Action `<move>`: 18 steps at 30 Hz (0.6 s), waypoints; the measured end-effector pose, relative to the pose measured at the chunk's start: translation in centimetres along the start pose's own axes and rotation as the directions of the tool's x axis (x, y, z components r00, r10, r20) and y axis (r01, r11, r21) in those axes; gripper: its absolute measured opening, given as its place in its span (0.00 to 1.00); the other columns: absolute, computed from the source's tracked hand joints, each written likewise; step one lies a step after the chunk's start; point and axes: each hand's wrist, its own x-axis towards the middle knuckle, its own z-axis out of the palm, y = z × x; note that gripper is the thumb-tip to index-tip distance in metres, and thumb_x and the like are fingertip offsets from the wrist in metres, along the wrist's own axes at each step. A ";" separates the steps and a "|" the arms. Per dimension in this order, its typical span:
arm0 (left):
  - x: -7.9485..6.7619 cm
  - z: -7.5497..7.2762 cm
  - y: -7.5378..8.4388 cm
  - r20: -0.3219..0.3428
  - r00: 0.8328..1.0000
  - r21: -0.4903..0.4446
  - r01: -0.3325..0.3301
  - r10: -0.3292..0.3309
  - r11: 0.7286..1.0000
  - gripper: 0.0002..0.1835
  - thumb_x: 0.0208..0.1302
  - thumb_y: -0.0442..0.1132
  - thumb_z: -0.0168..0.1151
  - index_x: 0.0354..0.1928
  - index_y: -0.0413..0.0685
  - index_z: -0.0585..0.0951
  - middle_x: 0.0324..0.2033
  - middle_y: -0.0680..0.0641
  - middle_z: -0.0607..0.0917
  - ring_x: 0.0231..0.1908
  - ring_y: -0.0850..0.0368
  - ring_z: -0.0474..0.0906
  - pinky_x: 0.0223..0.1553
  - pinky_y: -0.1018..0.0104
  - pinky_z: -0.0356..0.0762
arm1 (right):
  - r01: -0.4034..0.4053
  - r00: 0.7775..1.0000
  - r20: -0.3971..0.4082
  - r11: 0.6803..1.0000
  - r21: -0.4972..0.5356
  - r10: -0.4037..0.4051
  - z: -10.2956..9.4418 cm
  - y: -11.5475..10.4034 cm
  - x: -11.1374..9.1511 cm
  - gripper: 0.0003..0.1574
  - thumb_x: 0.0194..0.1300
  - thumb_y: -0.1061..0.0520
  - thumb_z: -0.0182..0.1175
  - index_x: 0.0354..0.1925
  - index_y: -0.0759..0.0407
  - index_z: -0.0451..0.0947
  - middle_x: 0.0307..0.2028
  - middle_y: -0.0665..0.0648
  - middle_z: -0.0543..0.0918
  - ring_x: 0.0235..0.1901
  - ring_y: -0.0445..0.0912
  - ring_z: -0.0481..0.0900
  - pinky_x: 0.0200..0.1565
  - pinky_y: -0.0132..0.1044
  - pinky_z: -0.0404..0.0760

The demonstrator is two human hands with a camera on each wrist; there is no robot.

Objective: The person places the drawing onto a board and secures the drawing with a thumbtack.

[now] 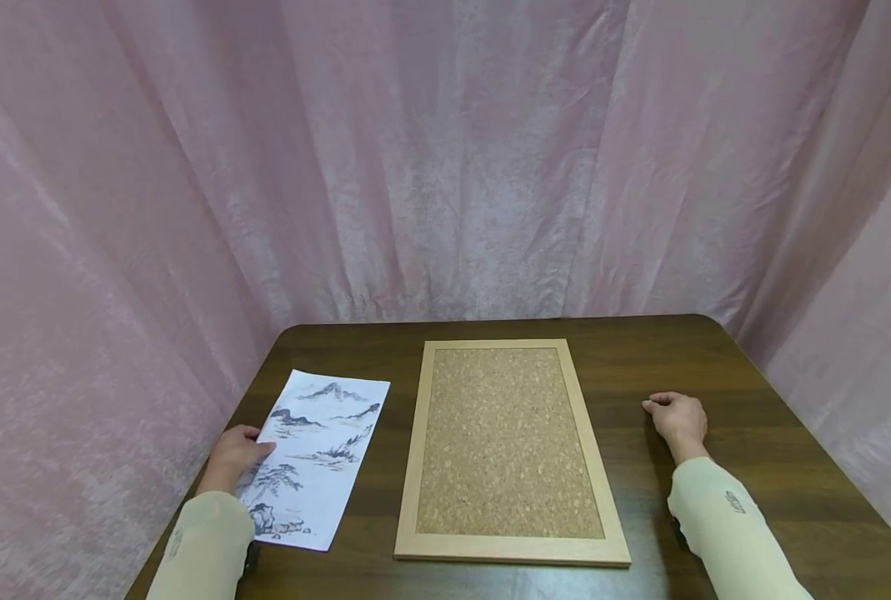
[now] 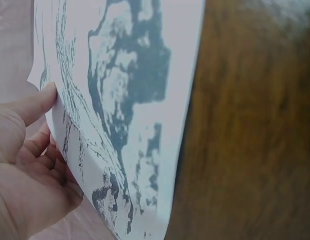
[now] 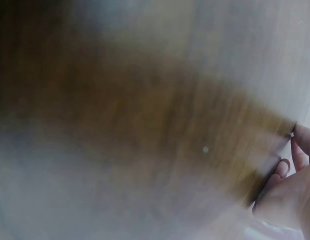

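Observation:
On the left of the table lies a white sheet of paper (image 1: 332, 454) printed with an ink landscape of mountains and trees. My left hand (image 1: 237, 454) pinches its left edge, thumb on top and fingers beneath; in the left wrist view the sheet (image 2: 139, 110) bows up beside the thumb. A cork board (image 1: 508, 442) with a pale wooden frame lies flat in the middle. To its right, my right hand (image 1: 679, 419) is low over the table, fingers curled and thumb tip close to the index finger. Nothing can be made out between those fingertips (image 3: 305, 137).
The brown wooden table (image 1: 385, 533) has rounded far corners. A pink curtain (image 1: 453, 167) hangs behind it and along both sides. In the right wrist view a tiny pale spot (image 3: 205, 149) shows against the blurred tabletop; its kind is unclear.

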 end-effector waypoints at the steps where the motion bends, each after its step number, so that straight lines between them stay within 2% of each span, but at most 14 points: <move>1: 0.0 0.0 0.0 0.001 1.000 0.008 -0.003 0.003 1.000 0.31 0.66 0.38 0.63 0.61 0.21 0.66 0.53 0.23 0.73 0.51 0.32 0.72 0.57 0.40 0.68 | 0.004 1.000 -0.001 1.000 -0.005 -0.004 0.0 0.0 0.0 0.19 0.70 0.55 0.59 0.49 0.70 0.81 0.53 0.74 0.78 0.54 0.70 0.71 0.56 0.60 0.66; 9: 0.1 -0.5 0.4 0.015 1.000 0.036 -0.021 0.020 0.999 0.29 0.64 0.38 0.64 0.58 0.20 0.69 0.50 0.24 0.76 0.49 0.33 0.74 0.55 0.41 0.68 | 0.009 1.000 0.002 1.000 -0.016 -0.009 -0.2 -0.3 -0.3 0.19 0.70 0.55 0.59 0.49 0.71 0.81 0.52 0.74 0.79 0.53 0.70 0.71 0.55 0.60 0.67; 14: 0.3 -1.1 0.2 0.025 0.998 0.049 -0.067 0.065 0.997 0.28 0.61 0.38 0.65 0.55 0.20 0.70 0.49 0.24 0.75 0.49 0.32 0.73 0.55 0.40 0.68 | 0.014 1.000 0.004 1.000 -0.020 -0.014 -0.4 -0.4 -0.4 0.19 0.70 0.55 0.59 0.49 0.71 0.81 0.52 0.74 0.78 0.53 0.70 0.71 0.55 0.60 0.67; 18: 0.4 -1.3 0.2 0.031 0.997 0.042 -0.073 0.072 0.996 0.31 0.60 0.38 0.66 0.56 0.20 0.68 0.50 0.23 0.74 0.50 0.31 0.72 0.56 0.40 0.68 | 0.016 1.000 0.007 1.000 -0.020 -0.016 -0.4 -0.4 -0.5 0.19 0.70 0.55 0.59 0.48 0.71 0.81 0.52 0.74 0.79 0.53 0.70 0.72 0.54 0.60 0.67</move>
